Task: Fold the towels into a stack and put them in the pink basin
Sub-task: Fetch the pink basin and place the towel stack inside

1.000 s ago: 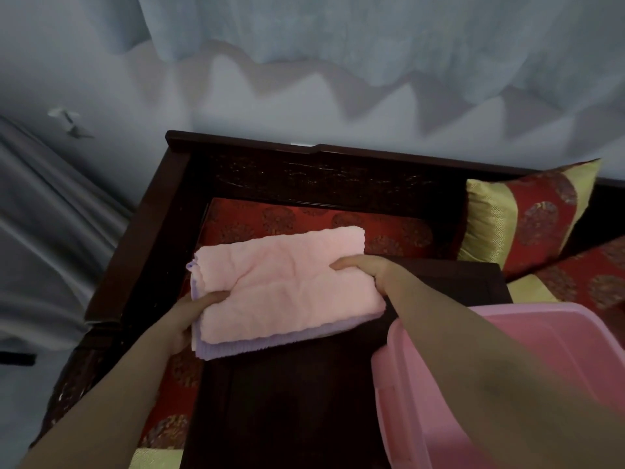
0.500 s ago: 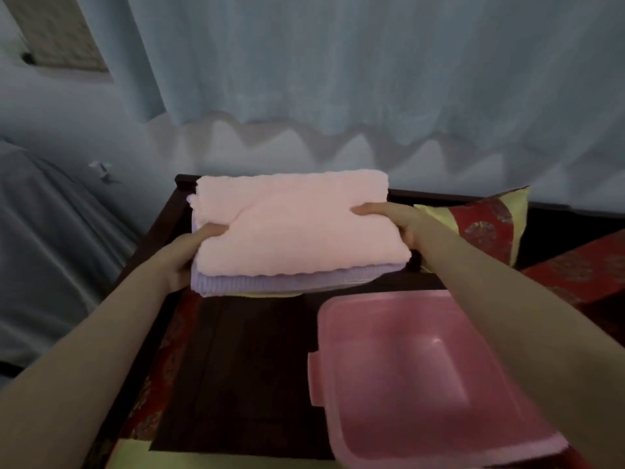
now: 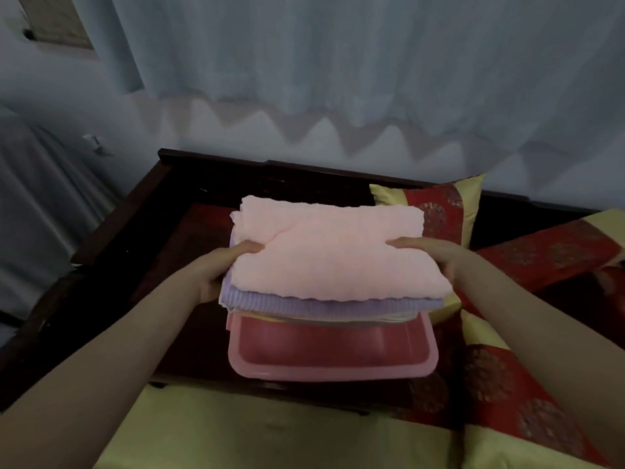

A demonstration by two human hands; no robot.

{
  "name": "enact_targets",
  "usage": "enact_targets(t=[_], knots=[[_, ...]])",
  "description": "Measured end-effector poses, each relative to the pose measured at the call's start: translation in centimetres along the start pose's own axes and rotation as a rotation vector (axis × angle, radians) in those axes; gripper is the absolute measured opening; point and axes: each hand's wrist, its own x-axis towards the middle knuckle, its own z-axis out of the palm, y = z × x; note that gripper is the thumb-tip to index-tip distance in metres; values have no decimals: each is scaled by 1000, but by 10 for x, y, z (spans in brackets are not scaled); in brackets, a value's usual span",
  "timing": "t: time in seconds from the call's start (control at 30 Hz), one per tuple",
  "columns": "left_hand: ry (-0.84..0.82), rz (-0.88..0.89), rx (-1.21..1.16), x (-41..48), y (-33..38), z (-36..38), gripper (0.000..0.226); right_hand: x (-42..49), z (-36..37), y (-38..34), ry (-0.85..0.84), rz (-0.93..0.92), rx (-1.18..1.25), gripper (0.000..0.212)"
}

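While both hands' fingers (image 3: pixel 247 248) clamp the folded pink-and-lilac towel stack (image 3: pixel 333 255), it hovers over the pink plastic basin (image 3: pixel 333 367). Uneven lowering could spill layers.

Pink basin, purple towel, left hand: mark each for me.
pink basin (image 3: pixel 333 371), head view, near rim.
purple towel (image 3: pixel 324 304), head view, front folded edge.
left hand (image 3: pixel 216 269), head view, back of hand.
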Motion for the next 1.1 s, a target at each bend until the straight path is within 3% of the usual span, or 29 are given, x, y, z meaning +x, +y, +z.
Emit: enact_targets(t=[0.03,0.13,0.27,0.37,0.47,0.53,0.63,0.77,0.83,0.9,0.97,1.1], knots=[[10,-16,28,2,-11,4,53,6,-2,14,26,29,5,78],[37,-20,136,11,-40,18,65,22,8,51,85,85,1,63],[110,-9,235,41,-77,49,40,67,34,98,111,119,-117,84],[222,-64,228,69,-113,56,39,89,52,118,143,128,-105,59],[367,-69,239,87,-131,59,47,108,56,127,214,120,-116,67],[452,-38,400,92,-135,62,62,116,59,131,238,41,-231,68],[468,194,662,89,-140,66,84,123,66,143,345,-219,-463,93],[485,679,1479,91,-128,62,85,117,59,139,501,-560,-1092,81],[375,822,1711,94,-120,57,79,114,55,130,562,-737,-1344,77],[210,819,1877,97,-122,51,66,117,52,127,433,-816,-1481,71],[136,656,1880,96,-123,48,73,122,48,132,255,-744,-1538,59],[103,432,1889,91,-127,43,112,125,41,137,28,-473,-1545,91]])
